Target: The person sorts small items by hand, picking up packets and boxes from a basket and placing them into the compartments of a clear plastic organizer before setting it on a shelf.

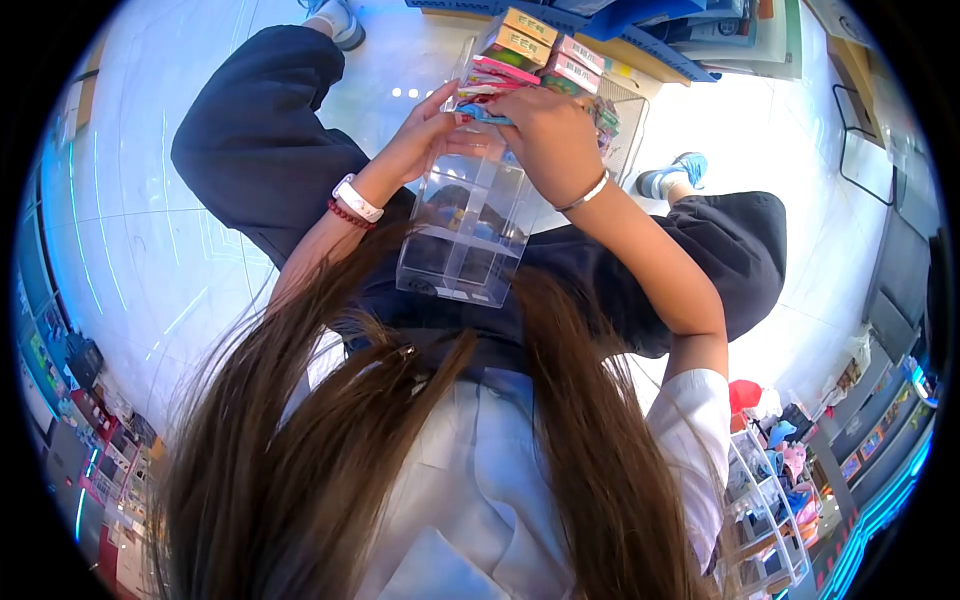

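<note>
A clear plastic box with dividers (462,238) rests between my legs, its near compartments see-through. At its far end stand several small pink and colourful packets (492,76), with a blue packet (482,112) nearest me. My left hand (418,140) is closed at the box's left side, its thumb by the blue packet's edge. Over the right side bends my right hand (550,130), fingers closed on the blue packet. Part of the packets is hidden behind my right hand's fingers.
Beyond the box, small yellow cartons (520,40) and pink cartons (572,65) stand by a wire basket (628,125). Blue bins (640,30) are at the top. A white rack (765,500) with colourful goods is at lower right. Long hair hangs in front.
</note>
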A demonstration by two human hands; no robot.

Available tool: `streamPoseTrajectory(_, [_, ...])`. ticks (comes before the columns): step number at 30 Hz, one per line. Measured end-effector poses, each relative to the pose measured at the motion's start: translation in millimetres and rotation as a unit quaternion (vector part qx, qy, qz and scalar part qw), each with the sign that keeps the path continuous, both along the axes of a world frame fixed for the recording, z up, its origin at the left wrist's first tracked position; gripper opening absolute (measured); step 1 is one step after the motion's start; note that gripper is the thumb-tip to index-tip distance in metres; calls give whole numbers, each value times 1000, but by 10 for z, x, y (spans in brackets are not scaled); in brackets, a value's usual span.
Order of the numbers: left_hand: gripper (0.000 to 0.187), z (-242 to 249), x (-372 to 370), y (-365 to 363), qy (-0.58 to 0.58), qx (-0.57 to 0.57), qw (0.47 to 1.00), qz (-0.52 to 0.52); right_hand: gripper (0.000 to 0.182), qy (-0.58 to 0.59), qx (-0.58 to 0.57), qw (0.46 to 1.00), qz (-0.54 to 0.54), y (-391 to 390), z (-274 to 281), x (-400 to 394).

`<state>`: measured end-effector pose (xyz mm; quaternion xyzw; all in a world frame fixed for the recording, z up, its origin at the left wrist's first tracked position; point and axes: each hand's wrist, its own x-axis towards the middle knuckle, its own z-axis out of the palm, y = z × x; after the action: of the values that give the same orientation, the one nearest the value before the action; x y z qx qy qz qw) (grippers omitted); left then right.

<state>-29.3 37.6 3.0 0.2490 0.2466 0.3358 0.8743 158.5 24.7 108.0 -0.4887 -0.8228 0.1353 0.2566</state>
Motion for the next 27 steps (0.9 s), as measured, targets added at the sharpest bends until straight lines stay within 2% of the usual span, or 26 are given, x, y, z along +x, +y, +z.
streamPoseTrajectory(2, [61, 27, 5, -6, 10, 0, 1000, -7, 13, -28, -15, 999, -1, 2, -35, -41])
streamPoseTrajectory(4, [60, 93, 10, 0, 20, 1, 1000, -13, 13, -69, 18, 997, -10, -14, -77, -89])
streamPoseTrajectory(8, [60, 112, -6, 9, 16, 3, 1000, -12, 14, -51, 26, 998, -2, 18, -134, -112])
streamPoseTrajectory(14, [58, -49, -29, 1, 14, 2, 1000, 2, 21, -60, -62, 995, -52, -7, 66, -124])
streamPoseTrajectory(17, [59, 61, -14, 4, -3, 14, 1000, 0, 25, -54, -48, 996, -48, 15, 272, -14])
streamPoseTrajectory(19, [60, 78, -23, 5, -2, 24, 1000, -4, 31, -20, 8, 1000, 3, 103, 269, 82])
streamPoseTrajectory(22, [60, 27, -33, 3, 0, 10, 1000, -8, 31, -40, 31, 998, 43, 137, 114, 92])
streamPoseTrajectory(24, [71, -2, -28, -11, 58, 22, 998, -3, 29, -36, 40, 998, 33, 142, 12, 39])
streamPoseTrajectory(27, [71, -12, -32, -24, 67, 32, 997, -2, 23, -39, 38, 998, 25, 135, -23, -3])
